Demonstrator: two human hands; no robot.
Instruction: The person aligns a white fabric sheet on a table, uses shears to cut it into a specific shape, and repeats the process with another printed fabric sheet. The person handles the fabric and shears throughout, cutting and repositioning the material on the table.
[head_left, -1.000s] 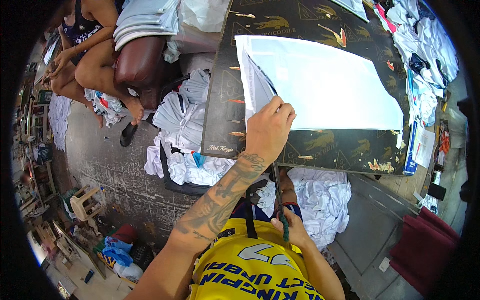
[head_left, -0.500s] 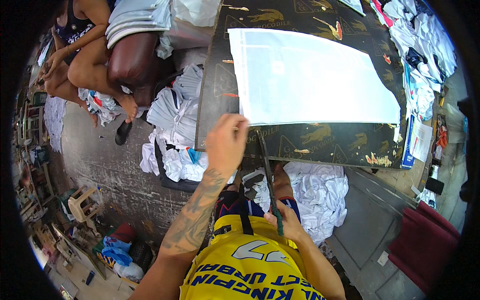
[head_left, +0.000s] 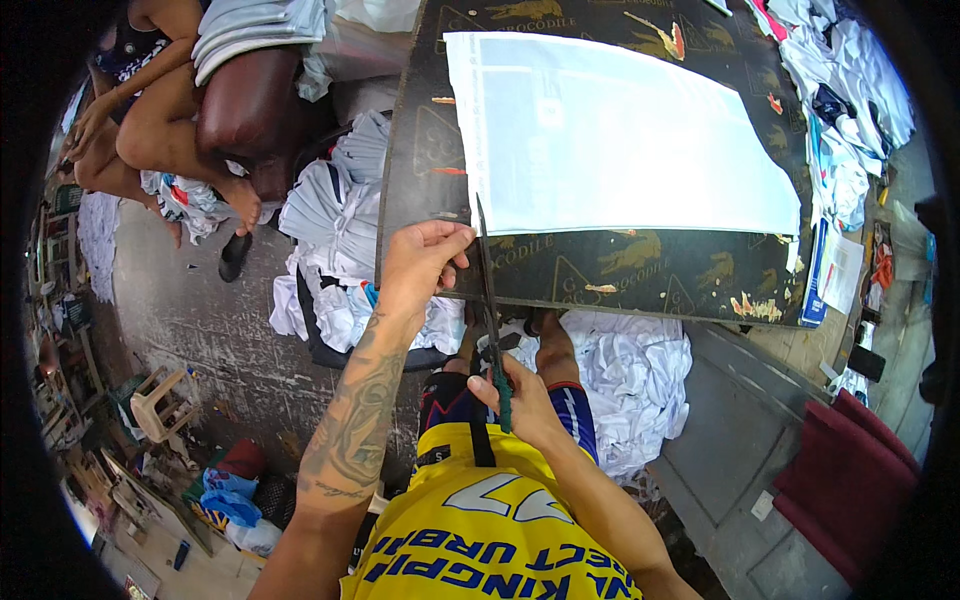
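Scissors [head_left: 488, 300]: rigid, long-bladed, sharp. Your right hand [head_left: 520, 400] grips the green handle; your left hand [head_left: 420, 265] pinches the limp white fabric [head_left: 620, 140] beside the blade.

Long scissors [head_left: 487, 300] with dark blades and green handles stand almost straight up and down in the picture — tips touching the near-left corner of a big white sheet [head_left: 620, 140]. The sheet lies flat on the dark counter [head_left: 640, 270] — smooth, nearly rectangular.
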